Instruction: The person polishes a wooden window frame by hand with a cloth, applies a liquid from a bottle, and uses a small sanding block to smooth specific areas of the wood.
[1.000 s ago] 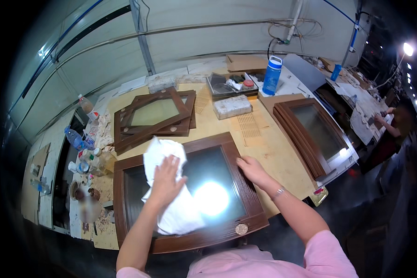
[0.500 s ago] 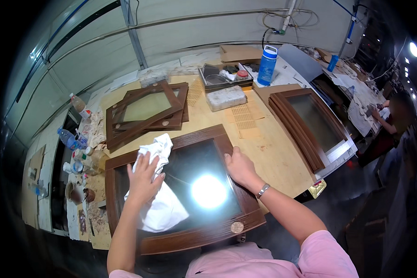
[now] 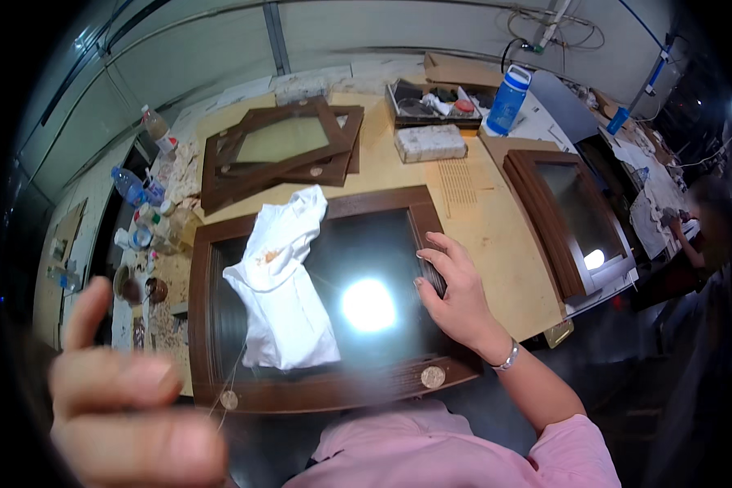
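Flat and open, your right hand (image 3: pixel 455 297) lies with its fingers spread on the right rail of the framed glass panel (image 3: pixel 382 215) in front of you, gripping nothing. Your left hand (image 3: pixel 126 398) is raised close to the camera at the lower left, blurred, its fingers loosely curled with one pointing up; it holds nothing that you can see and touches nothing on the bench.

One white cloth (image 3: pixel 281 281) lies crumpled on the glass, left of your right hand and well clear of it, with a small brownish stain near its upper part. A bright lamp glare sits on the glass between cloth and hand. Two round knobs show on the near rail of the frame, one at the left (image 3: pixel 229 399) and one at the right (image 3: pixel 432 376).

You can count three sets of brown frames on the plywood workbench (image 3: pixel 496 236): the one under your hand, a stack of frames (image 3: pixel 281 146) lying askew beyond it, and a further glazed frame (image 3: pixel 573 215) off to the right. Behind them stand one blue bottle (image 3: pixel 509 99), one tray of odds and ends (image 3: pixel 427 102) and one pale block (image 3: pixel 429 142). Several plastic bottles (image 3: pixel 142 211) crowd the left edge. Another person (image 3: pixel 712 228) is at the far right.
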### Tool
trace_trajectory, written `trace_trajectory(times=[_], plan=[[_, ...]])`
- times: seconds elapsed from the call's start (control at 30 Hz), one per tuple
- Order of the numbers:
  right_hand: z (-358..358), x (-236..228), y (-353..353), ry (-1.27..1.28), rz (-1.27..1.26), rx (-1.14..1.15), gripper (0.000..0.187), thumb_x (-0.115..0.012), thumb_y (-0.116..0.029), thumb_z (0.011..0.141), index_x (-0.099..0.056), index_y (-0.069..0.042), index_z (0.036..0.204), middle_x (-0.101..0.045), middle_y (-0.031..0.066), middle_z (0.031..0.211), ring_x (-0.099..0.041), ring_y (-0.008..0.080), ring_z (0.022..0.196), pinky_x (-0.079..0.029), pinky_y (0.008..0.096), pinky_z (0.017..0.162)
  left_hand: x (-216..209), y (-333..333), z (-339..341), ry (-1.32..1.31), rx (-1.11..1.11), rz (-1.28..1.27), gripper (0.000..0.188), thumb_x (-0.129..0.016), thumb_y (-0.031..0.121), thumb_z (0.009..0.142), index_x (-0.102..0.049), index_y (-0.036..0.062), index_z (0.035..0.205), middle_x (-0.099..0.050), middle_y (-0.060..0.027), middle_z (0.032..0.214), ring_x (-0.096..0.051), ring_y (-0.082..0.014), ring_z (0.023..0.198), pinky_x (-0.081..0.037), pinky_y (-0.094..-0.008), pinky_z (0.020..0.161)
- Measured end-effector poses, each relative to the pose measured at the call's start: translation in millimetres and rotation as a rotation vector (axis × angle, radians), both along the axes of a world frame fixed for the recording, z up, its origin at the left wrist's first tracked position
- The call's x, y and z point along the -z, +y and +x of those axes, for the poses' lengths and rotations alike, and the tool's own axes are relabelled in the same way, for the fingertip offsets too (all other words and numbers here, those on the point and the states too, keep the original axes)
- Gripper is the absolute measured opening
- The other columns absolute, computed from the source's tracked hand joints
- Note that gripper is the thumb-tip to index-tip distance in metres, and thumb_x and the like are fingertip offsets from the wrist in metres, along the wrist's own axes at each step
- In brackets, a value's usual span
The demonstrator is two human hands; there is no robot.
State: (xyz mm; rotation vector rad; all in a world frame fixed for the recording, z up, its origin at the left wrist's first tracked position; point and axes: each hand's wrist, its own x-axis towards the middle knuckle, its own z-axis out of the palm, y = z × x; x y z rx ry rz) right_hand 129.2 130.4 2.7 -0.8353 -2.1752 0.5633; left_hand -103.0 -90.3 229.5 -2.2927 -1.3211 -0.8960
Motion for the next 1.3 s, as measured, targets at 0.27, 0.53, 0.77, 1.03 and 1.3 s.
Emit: trace_trajectory(times=[0.27, 0.53, 0.77, 1.03, 1.3], plan=[[14.4, -10.2, -22.5, -0.009, -0.228, -0.206, 0.022, -0.067, -0.002, 0.084, -0.066, 0.004, 0.105, -0.066, 0.0197, 0.115, -0.064, 0.0335, 0.107, -0.051, 0.0384, 0.093, 59.5, -18.4, -21.7, -0.715, -0.004, -0.294, 0.041, -0.058, 0.033, 0.101, -0.071, -0.0041, 0.089, -0.059, -0.0037, 0.052, -0.052, -0.0108, 0.037, -0.04, -0.0247, 0.043], [-31.5, -6.9, -89.8, -0.305, -0.073, -0.601, 0.062, -0.073, -0.034, 0.086, -0.053, -0.003, 0.137, -0.045, 0.0245, 0.144, -0.048, 0.0426, 0.129, -0.044, 0.0477, 0.104, 78.2, -92.1, -61.0, -1.23, 0.098, -0.3, 0.035, -0.036, 0.03, 0.111, -0.05, 0.0027, 0.093, -0.034, 0.0078, 0.045, -0.021, -0.0009, 0.035, -0.023, -0.02, 0.038], [-148.9, -12.0, -97.2, -0.194, 0.367, -0.752, 0.069, -0.075, -0.029, 0.084, -0.046, -0.014, 0.145, -0.035, 0.0201, 0.155, -0.032, 0.0446, 0.143, -0.034, 0.0575, 0.112, 117.0, -140.4, -24.4, -1.569, -0.186, -0.117, 0.032, -0.04, 0.029, 0.11, -0.048, 0.0046, 0.092, -0.029, 0.0085, 0.047, -0.021, -0.0002, 0.038, -0.024, -0.0186, 0.041], [-176.8, 46.4, -59.7, -0.323, 0.356, -0.725, 0.054, -0.059, -0.045, 0.093, -0.053, -0.02, 0.14, -0.046, 0.0145, 0.149, -0.035, 0.0412, 0.142, -0.028, 0.0609, 0.113, 243.2, -278.4, 27.2, -1.465, -1.17, -0.319, 0.026, -0.054, 0.022, 0.104, -0.062, 0.0002, 0.093, -0.035, 0.007, 0.051, -0.029, -0.0021, 0.041, -0.026, -0.0216, 0.041], [-150.8, 4.0, -68.5, -0.286, 0.262, -0.802, 0.056, -0.071, -0.031, 0.088, -0.055, -0.01, 0.137, -0.048, 0.0188, 0.145, -0.037, 0.0414, 0.14, -0.031, 0.0541, 0.114, 219.8, -283.6, 46.3, -0.358, -1.387, -1.129, 0.049, -0.069, -0.001, 0.081, -0.062, 0.0026, 0.13, -0.066, -0.0142, 0.125, -0.058, -0.0296, 0.125, -0.018, -0.0566, 0.12]])
